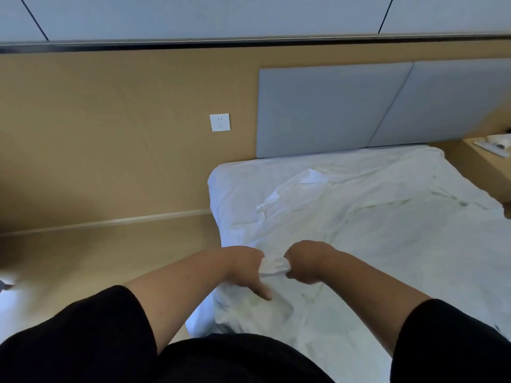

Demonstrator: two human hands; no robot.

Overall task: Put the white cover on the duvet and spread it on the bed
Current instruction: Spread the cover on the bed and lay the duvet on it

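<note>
White bedding, the duvet in its white cover (359, 222), lies rumpled over the bed from the headboard to the near left corner. My left hand (246, 268) and my right hand (307, 262) sit close together near the bed's left edge, each gripping a bunched fold of the white cover (273, 266) stretched between them. My left thumb points down toward the fabric. A loose flap of cloth (309, 176) sticks up nearer the headboard. I cannot tell cover from duvet apart in the folds.
A grey padded headboard (359, 109) stands behind the bed against a tan wall with a white socket (219, 122). A wooden nightstand (481, 164) with small items sits at the far right. Tan floor (110, 250) runs along the bed's left side.
</note>
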